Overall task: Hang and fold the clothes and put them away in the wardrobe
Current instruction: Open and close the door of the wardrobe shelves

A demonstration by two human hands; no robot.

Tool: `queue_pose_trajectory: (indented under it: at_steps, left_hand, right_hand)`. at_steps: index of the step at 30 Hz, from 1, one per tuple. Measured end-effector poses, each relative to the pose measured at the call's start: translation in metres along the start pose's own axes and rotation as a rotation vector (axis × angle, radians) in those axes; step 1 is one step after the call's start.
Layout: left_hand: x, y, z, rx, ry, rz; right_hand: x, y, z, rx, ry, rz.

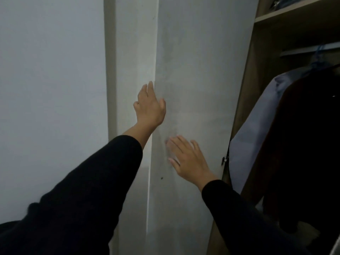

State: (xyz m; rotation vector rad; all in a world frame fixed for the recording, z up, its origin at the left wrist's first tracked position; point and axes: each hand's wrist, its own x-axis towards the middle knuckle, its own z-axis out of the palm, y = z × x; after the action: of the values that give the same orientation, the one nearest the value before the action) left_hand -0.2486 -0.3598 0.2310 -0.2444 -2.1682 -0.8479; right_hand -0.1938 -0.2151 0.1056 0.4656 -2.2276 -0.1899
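Note:
A white wardrobe door [198, 70] stands open in the middle of the view. My left hand [150, 105] rests on the door's left edge, fingers curled around it. My right hand [185, 157] lies flat on the door's face lower down, fingers spread. Neither hand holds any garment. To the right, the open wardrobe [244, 100] shows a light blue shirt [257, 126] and a dark garment [303, 144] hanging from a rail [311, 49]. Both of my arms wear black sleeves.
A pale wall [51, 89] fills the left side. A wooden shelf [294, 11] crosses the wardrobe's top, with folded blue cloth [279, 4] on it. A metal hinge [224, 160] sits at the door's right edge.

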Motion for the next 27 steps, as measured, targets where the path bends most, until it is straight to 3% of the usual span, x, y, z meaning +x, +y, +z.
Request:
queue_pose_trajectory:
  at_steps: [6,12,17,22,27]
  left_hand:
    - [0.017,-0.018,0.005,-0.146,-0.225,-0.041]
    - [0.018,-0.024,0.017,-0.206,-0.012,0.022]
    - [-0.001,-0.014,0.017,-0.286,0.108,0.164]
    - [-0.031,0.009,0.016,-0.351,0.165,0.377]
    - [-0.068,0.059,0.024,-0.437,0.153,0.444]
  right_hand:
    - [0.027,-0.036,0.021,-0.099,-0.091,-0.154]
    - [0.027,-0.045,0.034,-0.270,-0.198,-0.140]
    - [0.008,-0.042,0.023,-0.361,-0.092,-0.157]
    - [-0.024,-0.028,-0.008,-0.371,-0.032,-0.220]
    - [-0.071,-0.004,-0.053,-0.378,-0.026,-0.212]
